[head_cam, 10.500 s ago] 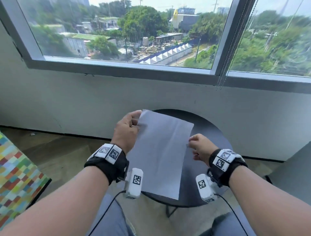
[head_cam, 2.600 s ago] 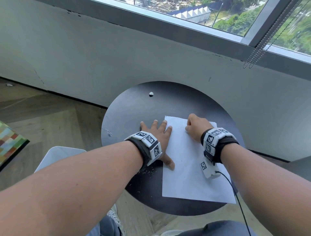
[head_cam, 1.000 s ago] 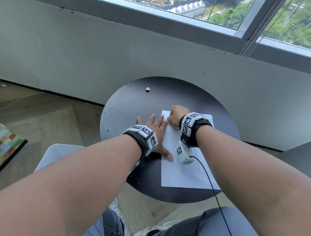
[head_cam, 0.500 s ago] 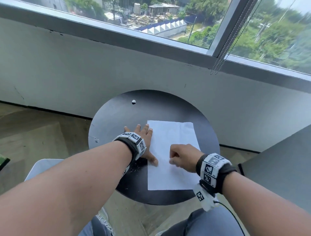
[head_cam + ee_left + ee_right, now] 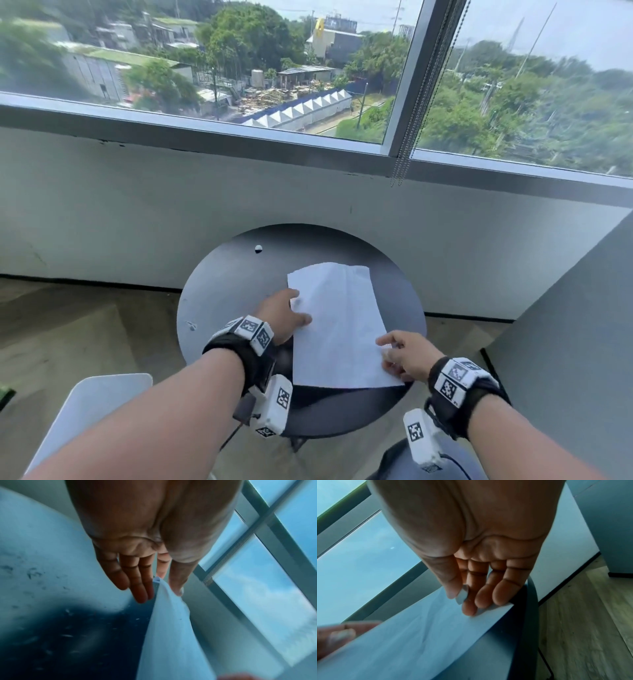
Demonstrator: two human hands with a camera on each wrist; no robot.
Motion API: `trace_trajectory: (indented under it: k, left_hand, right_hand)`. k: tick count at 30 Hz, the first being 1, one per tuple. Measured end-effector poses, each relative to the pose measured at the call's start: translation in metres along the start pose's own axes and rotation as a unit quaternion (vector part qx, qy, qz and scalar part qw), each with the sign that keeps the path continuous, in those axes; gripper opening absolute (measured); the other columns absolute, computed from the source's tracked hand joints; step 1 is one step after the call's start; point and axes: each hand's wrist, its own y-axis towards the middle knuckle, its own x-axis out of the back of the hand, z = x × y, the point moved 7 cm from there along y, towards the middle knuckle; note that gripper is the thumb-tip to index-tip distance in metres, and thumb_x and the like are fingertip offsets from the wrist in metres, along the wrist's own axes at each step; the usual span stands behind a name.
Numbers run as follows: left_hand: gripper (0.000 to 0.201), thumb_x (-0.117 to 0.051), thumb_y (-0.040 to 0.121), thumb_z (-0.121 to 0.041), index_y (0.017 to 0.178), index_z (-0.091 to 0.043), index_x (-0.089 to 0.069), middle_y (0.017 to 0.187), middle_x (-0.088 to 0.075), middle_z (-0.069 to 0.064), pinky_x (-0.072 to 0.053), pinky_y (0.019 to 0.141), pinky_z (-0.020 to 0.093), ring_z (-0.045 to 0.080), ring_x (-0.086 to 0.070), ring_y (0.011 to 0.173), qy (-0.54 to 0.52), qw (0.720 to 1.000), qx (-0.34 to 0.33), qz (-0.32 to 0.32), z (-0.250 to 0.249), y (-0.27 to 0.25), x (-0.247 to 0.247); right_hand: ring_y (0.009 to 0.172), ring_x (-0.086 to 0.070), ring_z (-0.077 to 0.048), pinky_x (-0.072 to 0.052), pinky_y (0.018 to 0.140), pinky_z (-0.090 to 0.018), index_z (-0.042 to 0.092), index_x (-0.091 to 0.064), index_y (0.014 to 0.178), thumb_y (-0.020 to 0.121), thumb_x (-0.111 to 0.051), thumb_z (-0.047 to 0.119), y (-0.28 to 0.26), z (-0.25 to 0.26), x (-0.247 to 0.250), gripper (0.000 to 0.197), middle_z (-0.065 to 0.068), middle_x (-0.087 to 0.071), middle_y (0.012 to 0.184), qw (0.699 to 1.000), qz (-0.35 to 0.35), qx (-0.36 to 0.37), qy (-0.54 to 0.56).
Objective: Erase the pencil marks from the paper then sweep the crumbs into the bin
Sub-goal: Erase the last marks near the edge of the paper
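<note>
While the paper (image 5: 337,325) is lying over the right half of the round black table (image 5: 222,291), it is showing as a plain white sheet with soft creases and a far edge that is curling up a little; any pencil marks on it are too faint to make out. The left hand (image 5: 281,317) is gripping the sheet's left edge, thumb on top and fingers (image 5: 137,582) reaching under, so that edge is lifting off the tabletop in the left wrist view. The right hand (image 5: 407,356) is pinching the near right corner, where the paper is reaching the table's rim, and a small white eraser (image 5: 462,595) is sitting tucked between its thumb and fingers. Pale crumbs (image 5: 68,635) are lying scattered on the dark surface just left of the sheet. A small white bit (image 5: 258,248) is resting near the table's far edge, well apart from both hands. A white bin (image 5: 92,407) is standing on the floor beside the table, under the left forearm.
</note>
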Motion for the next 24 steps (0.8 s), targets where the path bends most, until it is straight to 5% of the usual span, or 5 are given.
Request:
trace_trajectory:
  k: [5, 11, 16, 20, 24]
  left_hand:
    - [0.025, -0.076, 0.088, -0.023, 0.1, -0.028, -0.054, 0.101, -0.07, 0.001, -0.059, 0.088, 0.042, 0.026, -0.069, 0.094, -0.225, 0.973, 0.022, -0.034, 0.0, -0.005, 0.013]
    - [0.023, -0.059, 0.09, 0.005, 0.109, -0.006, -0.066, 0.091, -0.068, 0.011, -0.037, 0.052, 0.023, 0.025, -0.057, 0.071, -0.323, 0.943, 0.041, 0.068, -0.019, -0.02, -0.001]
    - [0.037, -0.054, 0.089, 0.01, 0.113, -0.015, -0.068, 0.07, -0.066, -0.006, -0.044, 0.062, 0.025, 0.018, -0.051, 0.066, -0.332, 0.941, -0.013, 0.067, -0.022, -0.044, 0.019]
    - [0.037, -0.054, 0.091, 0.012, 0.114, -0.013, -0.07, 0.089, -0.073, -0.002, -0.053, 0.084, 0.032, 0.021, -0.066, 0.087, -0.38, 0.919, -0.052, 0.096, -0.022, -0.068, 0.048]
    - [0.022, -0.066, 0.078, 0.0, 0.088, -0.02, -0.071, 0.087, -0.069, -0.001, -0.052, 0.079, 0.029, 0.016, -0.065, 0.08, -0.412, 0.901, -0.089, 0.103, -0.014, -0.085, 0.09]
  right_hand:
    - [0.051, -0.055, -0.008, -0.045, 0.054, -0.015, 0.009, -0.069, 0.1, 0.095, -0.055, 0.006, -0.007, 0.006, -0.011, 0.015, -0.005, -0.064, 0.069, 0.996, 0.018, 0.023, -0.083]
    - [0.042, -0.049, -0.016, -0.032, 0.044, -0.02, 0.005, -0.062, 0.084, 0.083, -0.046, -0.006, -0.01, 0.007, -0.011, 0.019, -0.01, -0.062, 0.065, 0.998, 0.014, -0.052, 0.016]
    - [0.046, -0.04, -0.012, -0.032, 0.043, -0.019, 0.018, -0.047, 0.074, 0.085, -0.052, 0.013, -0.008, 0.017, -0.017, 0.013, 0.002, -0.042, 0.061, 0.935, 0.005, -0.106, 0.339]
    - [0.045, -0.032, -0.009, -0.024, 0.046, -0.02, 0.024, -0.056, 0.089, 0.087, -0.068, 0.036, -0.006, 0.056, -0.016, 0.018, 0.006, -0.037, 0.059, 0.944, 0.011, -0.048, 0.325]
    - [0.048, -0.033, -0.009, -0.026, 0.046, -0.02, 0.021, -0.065, 0.104, 0.07, -0.082, 0.037, -0.013, 0.107, -0.027, 0.041, 0.005, -0.042, 0.063, 0.955, 0.091, 0.023, 0.28]
